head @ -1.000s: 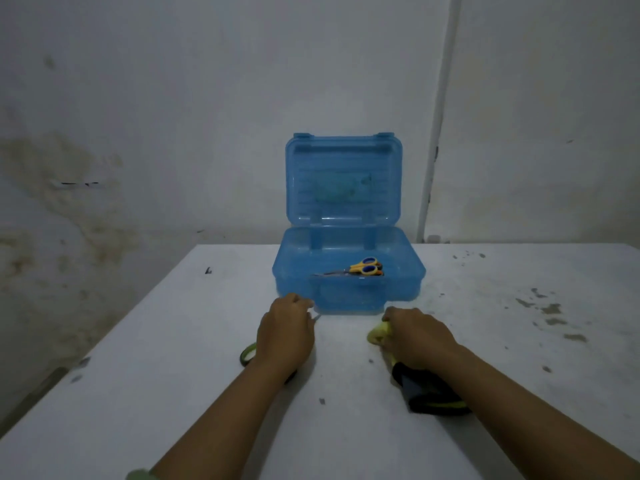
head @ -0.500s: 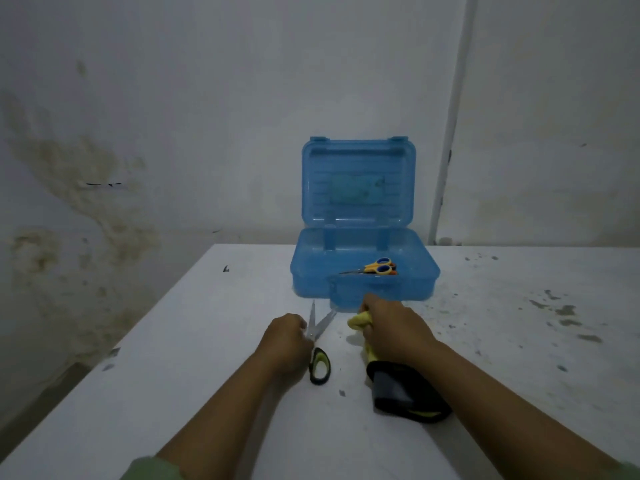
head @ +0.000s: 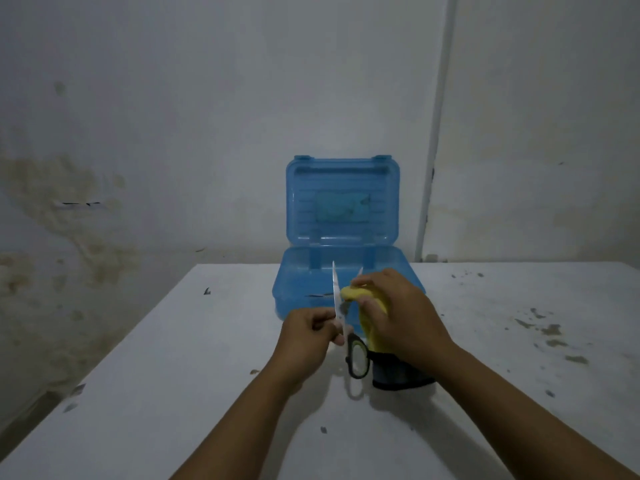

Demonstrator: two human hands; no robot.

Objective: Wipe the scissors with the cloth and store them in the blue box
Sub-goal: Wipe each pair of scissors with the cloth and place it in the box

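My left hand [head: 304, 337] grips a pair of scissors [head: 346, 327] with black and yellow-green handles, lifted off the table with the blades spread and pointing up. My right hand [head: 398, 313] holds a yellow cloth [head: 356, 293] bunched against the blades; the cloth's dark end [head: 398, 375] hangs down to the table. Behind the hands the blue box [head: 341, 258] stands with its lid upright. My right hand hides most of what lies inside it.
The white table [head: 173, 375] carries dark stains and specks, thickest at the right [head: 550, 336]. Its left edge drops to the floor. A stained wall and a vertical white pipe [head: 433, 150] stand right behind the box.
My left hand has lifted the scissors off the table and turned the spread blades upward. My right hand has brought the yellow cloth up against the blades.
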